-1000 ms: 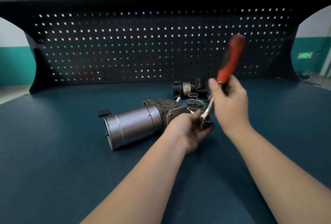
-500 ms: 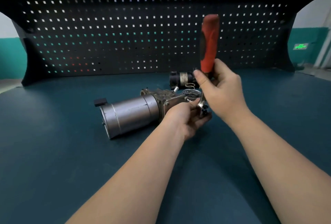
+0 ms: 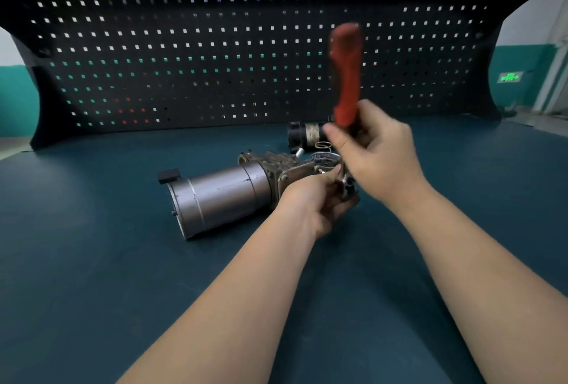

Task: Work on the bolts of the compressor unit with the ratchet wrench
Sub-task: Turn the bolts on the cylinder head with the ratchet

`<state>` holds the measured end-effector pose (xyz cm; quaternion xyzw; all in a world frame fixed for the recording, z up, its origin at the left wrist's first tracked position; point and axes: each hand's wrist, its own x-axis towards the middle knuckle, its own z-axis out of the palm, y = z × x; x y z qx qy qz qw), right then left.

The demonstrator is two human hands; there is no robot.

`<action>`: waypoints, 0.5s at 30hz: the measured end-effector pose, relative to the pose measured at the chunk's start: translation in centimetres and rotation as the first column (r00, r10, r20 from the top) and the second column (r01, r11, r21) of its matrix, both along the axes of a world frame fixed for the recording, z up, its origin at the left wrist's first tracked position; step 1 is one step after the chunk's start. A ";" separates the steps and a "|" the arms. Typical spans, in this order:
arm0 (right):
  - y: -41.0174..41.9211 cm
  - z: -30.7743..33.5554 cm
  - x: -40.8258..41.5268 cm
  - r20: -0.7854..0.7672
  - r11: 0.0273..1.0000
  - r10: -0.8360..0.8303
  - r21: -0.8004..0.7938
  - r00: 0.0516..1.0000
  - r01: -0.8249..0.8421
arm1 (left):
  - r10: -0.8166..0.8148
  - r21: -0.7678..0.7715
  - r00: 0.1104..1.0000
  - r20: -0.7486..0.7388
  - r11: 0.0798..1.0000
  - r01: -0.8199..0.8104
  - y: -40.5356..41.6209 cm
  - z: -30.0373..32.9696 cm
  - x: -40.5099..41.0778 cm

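My right hand [image 3: 376, 150] grips the ratchet wrench [image 3: 346, 82], handle upright. My left hand [image 3: 313, 199] holds the wrench head against the compressor unit [image 3: 227, 193], lying mid-bench [image 3: 92, 260].

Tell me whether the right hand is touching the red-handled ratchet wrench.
Touching. The head view shows the right hand gripping the red-handled ratchet wrench low on its handle, fingers and thumb curled around it.

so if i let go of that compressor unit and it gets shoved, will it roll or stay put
The compressor unit lies on its side, and its round silver body could roll. The blocky bolted end under the left hand probably checks that. It looks metal, so likely heavy for its size.
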<state>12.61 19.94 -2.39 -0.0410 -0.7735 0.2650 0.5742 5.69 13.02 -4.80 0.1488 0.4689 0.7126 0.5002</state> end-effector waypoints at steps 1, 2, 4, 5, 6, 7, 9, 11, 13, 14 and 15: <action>-0.4 -0.4 -0.2 0.025 0.996 -0.020 0.089 0.999 0.018 | -0.001 -0.004 1.000 0.004 1.000 0.001 -0.1 -0.1 0.0; -0.6 -0.6 -0.4 0.020 0.995 -0.040 0.092 0.999 0.039 | 0.004 -0.006 1.000 0.013 1.000 -0.004 -0.1 -0.1 -0.1; -0.2 -0.7 -0.7 -0.061 0.991 -0.082 -0.107 0.995 0.075 | 0.018 -0.008 0.999 0.028 1.000 -0.017 -0.1 0.0 -0.1; 0.3 -0.8 -0.7 -0.096 0.954 -0.143 -0.278 0.985 0.111 | 0.024 -0.008 0.999 0.033 1.000 -0.023 -0.1 0.0 -0.1; 1.2 -0.9 -0.8 -0.106 0.857 -0.191 -0.502 0.976 0.114 | 0.029 -0.007 0.999 0.043 1.000 -0.029 -0.1 0.1 0.0; 2.0 -1.0 -0.7 -0.111 0.664 -0.200 -0.746 0.974 0.052 | 0.032 -0.006 0.998 0.055 0.999 -0.032 0.0 0.2 0.0; 3.0 -2.1 -0.8 -0.152 0.177 -0.125 -0.976 0.981 -0.128 | 0.032 -0.005 0.997 0.068 0.999 -0.032 0.1 0.2 0.2; 3.1 -2.8 -0.8 -0.144 0.047 -0.094 -0.989 0.985 -0.140 | 0.034 -0.014 0.997 0.064 0.999 -0.033 0.1 0.1 0.3; 3.1 -2.3 -0.9 -0.146 0.283 -0.090 -0.952 0.985 -0.115 | 0.035 -0.017 0.998 0.058 0.999 -0.034 0.2 0.1 0.3; 2.8 -1.7 -0.8 -0.166 0.478 -0.090 -0.872 0.982 -0.103 | 0.038 -0.011 0.998 0.056 0.999 -0.037 0.2 0.1 0.3; 2.3 -1.1 -0.6 -0.160 0.672 -0.081 -0.738 0.984 -0.065 | 0.043 -0.003 0.997 0.058 0.999 -0.042 0.1 0.2 0.3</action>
